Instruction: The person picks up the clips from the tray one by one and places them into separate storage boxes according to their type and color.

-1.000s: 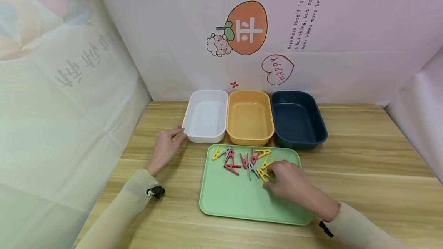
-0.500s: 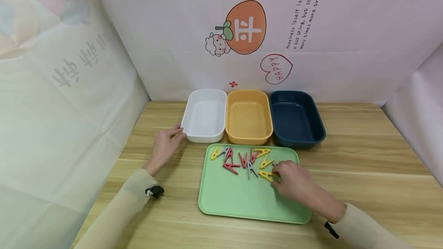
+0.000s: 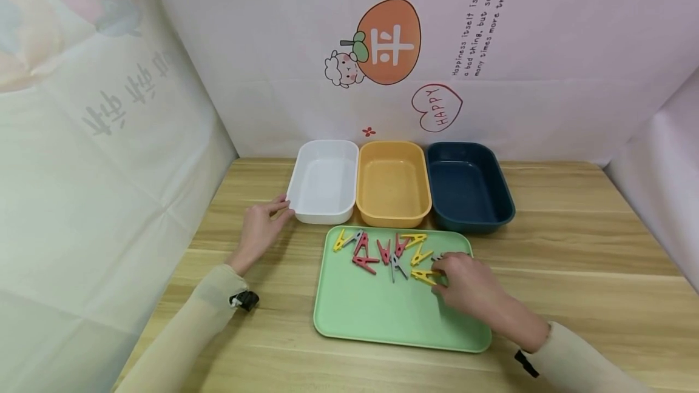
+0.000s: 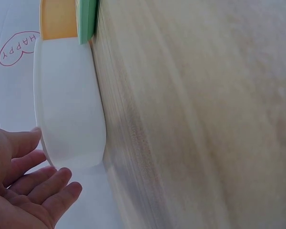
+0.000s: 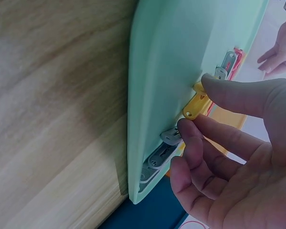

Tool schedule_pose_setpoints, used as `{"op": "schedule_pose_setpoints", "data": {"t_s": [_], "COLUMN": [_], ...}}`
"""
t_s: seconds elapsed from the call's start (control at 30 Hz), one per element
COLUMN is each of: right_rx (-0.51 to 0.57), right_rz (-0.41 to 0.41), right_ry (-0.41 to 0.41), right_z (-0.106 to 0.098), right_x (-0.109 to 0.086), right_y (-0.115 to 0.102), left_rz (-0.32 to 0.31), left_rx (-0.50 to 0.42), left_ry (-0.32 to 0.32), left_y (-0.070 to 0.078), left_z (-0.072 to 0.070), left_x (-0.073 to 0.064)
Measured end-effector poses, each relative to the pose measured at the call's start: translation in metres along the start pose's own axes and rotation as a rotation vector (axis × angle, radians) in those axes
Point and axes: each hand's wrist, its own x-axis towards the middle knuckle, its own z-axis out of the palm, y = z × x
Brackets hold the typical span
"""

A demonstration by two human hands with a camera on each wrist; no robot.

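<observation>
At the left, my left hand (image 3: 261,229) touches the near left corner of a white bin (image 3: 326,218) with its fingertips. The left wrist view shows fairly straight fingers (image 4: 62,198) along the bin's end. Over the right part of a green tray (image 3: 382,314), my right hand (image 3: 469,284) pinches a yellow clothespin (image 5: 195,106) between thumb and index finger. Several grey clothespins (image 5: 163,155) lie beside its fingers in the right wrist view. More red clothespins (image 3: 364,263) and yellow clothespins (image 3: 420,255) are spread along the tray's far half.
A yellow bin (image 3: 393,221) and a dark blue bin (image 3: 475,223) stand in a row with the white one, just behind the tray. A printed cloth (image 3: 306,102) hangs behind them, above the wooden table (image 3: 573,247).
My right hand has shifted a little to the right, and the yellow clothespin at its fingertips has turned and slid right, apart from the grey ones. The left hand has stayed at the white bin.
</observation>
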Motion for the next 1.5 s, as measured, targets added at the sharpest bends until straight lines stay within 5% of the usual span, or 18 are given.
{"op": "schedule_pose_setpoints", "data": {"t_s": [0.8,1.5], "right_rx": [0.057,0.288], "right_rz": [0.018,0.068], "right_ry": [0.033,0.116], "right_z": [-0.002,-0.025], "right_x": [-0.005,0.002], "right_y": [0.002,0.013], "left_rz": [0.007,0.013], "left_rx": [-0.010,0.011], "left_ry": [-0.001,0.004], "left_y": [-0.002,0.002], "left_z": [0.000,-0.001], "left_x": [-0.002,0.002]}}
